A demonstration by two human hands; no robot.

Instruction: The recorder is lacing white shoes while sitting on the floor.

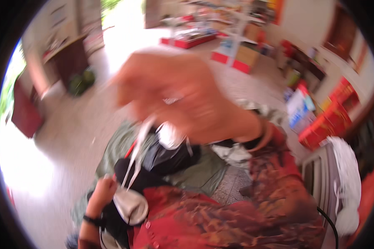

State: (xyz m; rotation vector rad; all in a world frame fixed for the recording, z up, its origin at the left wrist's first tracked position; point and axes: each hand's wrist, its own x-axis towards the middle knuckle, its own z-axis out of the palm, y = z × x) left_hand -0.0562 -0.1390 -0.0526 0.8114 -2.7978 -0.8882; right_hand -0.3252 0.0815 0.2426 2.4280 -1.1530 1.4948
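Observation:
My right hand [183,93] is raised high in the middle, blurred by motion, its fingers closed on a white cord [140,143]. From it the cord runs down in two strands to a cream, rounded piece [131,206] that looks like cloth. This piece lies against my lap beside my left hand [103,193]. The left fingers are closed at its upper edge, where I cannot make out exactly what they pinch. A white rounded thing [170,136] shows just below the right hand, partly hidden by it; its kind is unclear.
Grey-green cloth [120,145] spreads over and around my legs, with black material [170,157] on it. A bundle of white threads [347,174] hangs over a pale ridged seat or case at right. Red boxes [328,128] stand beyond, shelves [232,58] farther back.

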